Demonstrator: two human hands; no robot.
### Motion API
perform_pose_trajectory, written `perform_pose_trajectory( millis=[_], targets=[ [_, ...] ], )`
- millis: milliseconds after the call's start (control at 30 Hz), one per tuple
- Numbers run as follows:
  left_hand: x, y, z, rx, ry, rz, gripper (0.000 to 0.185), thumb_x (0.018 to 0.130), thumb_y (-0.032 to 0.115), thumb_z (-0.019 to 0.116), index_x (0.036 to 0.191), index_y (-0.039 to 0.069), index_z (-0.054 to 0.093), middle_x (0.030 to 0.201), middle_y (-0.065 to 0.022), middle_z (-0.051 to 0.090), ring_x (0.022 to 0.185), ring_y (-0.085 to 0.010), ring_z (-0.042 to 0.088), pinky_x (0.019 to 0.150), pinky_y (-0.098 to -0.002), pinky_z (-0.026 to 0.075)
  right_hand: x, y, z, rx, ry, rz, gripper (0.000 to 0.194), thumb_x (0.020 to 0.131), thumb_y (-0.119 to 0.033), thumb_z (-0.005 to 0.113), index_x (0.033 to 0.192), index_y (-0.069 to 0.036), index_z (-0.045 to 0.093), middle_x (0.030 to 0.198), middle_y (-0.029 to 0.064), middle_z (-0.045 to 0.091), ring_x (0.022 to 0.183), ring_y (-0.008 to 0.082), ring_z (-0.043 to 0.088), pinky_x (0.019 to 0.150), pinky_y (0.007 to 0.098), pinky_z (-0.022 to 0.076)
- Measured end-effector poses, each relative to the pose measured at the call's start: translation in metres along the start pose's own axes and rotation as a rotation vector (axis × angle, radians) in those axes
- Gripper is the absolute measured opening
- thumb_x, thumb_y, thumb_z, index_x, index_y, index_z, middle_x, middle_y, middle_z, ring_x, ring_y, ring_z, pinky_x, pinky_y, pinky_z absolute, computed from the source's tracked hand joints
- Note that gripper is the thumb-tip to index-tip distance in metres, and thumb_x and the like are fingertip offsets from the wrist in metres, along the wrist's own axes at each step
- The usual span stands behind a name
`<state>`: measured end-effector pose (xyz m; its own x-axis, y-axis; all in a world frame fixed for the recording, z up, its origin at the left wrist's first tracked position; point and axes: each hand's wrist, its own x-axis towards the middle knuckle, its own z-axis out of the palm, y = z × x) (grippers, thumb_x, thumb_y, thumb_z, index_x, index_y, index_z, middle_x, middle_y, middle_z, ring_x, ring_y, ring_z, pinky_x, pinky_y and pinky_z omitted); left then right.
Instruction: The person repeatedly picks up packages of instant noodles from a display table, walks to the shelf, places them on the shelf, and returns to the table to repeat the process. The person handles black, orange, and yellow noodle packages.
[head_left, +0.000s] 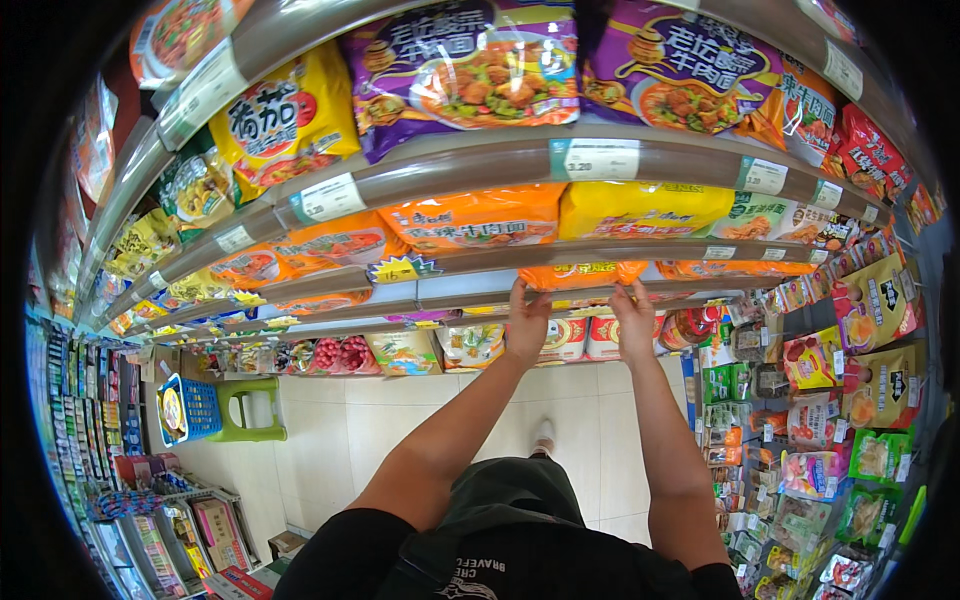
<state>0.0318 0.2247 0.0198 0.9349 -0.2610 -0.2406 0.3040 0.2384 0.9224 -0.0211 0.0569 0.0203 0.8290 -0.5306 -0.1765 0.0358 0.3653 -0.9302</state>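
An orange plastic noodle packet (581, 275) lies at the edge of a lower shelf, with both my hands at its ends. My left hand (529, 319) is at its left end, thumb and fingers bent around the corner. My right hand (634, 319) touches its right end in the same way. The far side of the packet is hidden by the shelf above. On that shelf stand a larger orange noodle packet (472, 219) and a yellow one (645, 210). Purple noodle packets (465, 71) fill the shelf higher up.
Shelf rails with price tags (600, 159) curve across the front. Bagged goods (405, 352) stand at the bottom. Hanging snack packets (814, 356) line the right. A blue basket (199, 407) and a green stool (279, 411) are on the floor at left.
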Motion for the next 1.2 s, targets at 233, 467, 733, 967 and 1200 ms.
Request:
perform_pose_trajectory(
  millis=[233,467,733,967,1200],
  targets=[
    [-0.012,0.033,-0.087,-0.039,0.132,0.177,0.054,0.08,-0.013,0.042,0.128,0.011,0.032,0.122,-0.003,0.04,0.103,-0.0119,0.05,0.079,-0.0218,0.04,-0.033,0.034,0.088,0.007,-0.107,0.041,0.054,0.083,-0.001,0.052,0.134,-0.005,0.035,0.123,0.0144,0.051,0.108,0.0122,0.05,0.083,0.0208,0.0395],
    [-0.013,0.054,-0.186,-0.002,0.146,0.287,0.048,0.086,-0.006,0.046,0.129,0.011,0.035,0.127,-0.0026,0.042,0.105,-0.0115,0.049,0.086,-0.0245,0.041,-0.068,0.064,0.177,-0.019,-0.201,0.056,0.058,0.082,0.002,0.05,0.136,-0.003,0.03,0.131,0.0103,0.043,0.118,0.0179,0.046,0.088,0.0214,0.0387],
    [-0.009,0.068,-0.224,0.169,0.094,0.146,0.06,0.084,-0.009,0.044,0.137,0.013,0.026,0.132,-0.0037,0.038,0.109,-0.0121,0.045,0.089,-0.0232,0.038,-0.071,0.069,0.199,-0.144,-0.182,0.051,0.055,0.081,0.005,0.05,0.132,-0.003,0.032,0.127,0.0089,0.042,0.121,0.0184,0.044,0.089,0.024,0.0395],
    [-0.013,0.066,-0.252,-0.076,0.182,0.221,0.066,0.075,-0.016,0.041,0.134,0.014,0.031,0.127,-0.0024,0.038,0.116,-0.0174,0.043,0.087,-0.0256,0.039,-0.082,0.086,0.231,-0.184,-0.284,0.057,0.059,0.082,0.005,0.05,0.136,-0.003,0.028,0.133,0.0095,0.04,0.121,0.018,0.044,0.088,0.0236,0.0408],
    [-0.02,0.089,-0.29,0.0,0.143,0.124,0.063,0.081,-0.011,0.045,0.136,0.015,0.029,0.135,-0.0015,0.031,0.114,-0.0176,0.042,0.088,-0.0264,0.039,-0.093,0.099,0.256,-0.181,-0.337,0.108,0.064,0.083,0.005,0.051,0.139,-0.006,0.023,0.139,0.0104,0.03,0.123,0.0201,0.041,0.09,0.0249,0.04]
  ],
)
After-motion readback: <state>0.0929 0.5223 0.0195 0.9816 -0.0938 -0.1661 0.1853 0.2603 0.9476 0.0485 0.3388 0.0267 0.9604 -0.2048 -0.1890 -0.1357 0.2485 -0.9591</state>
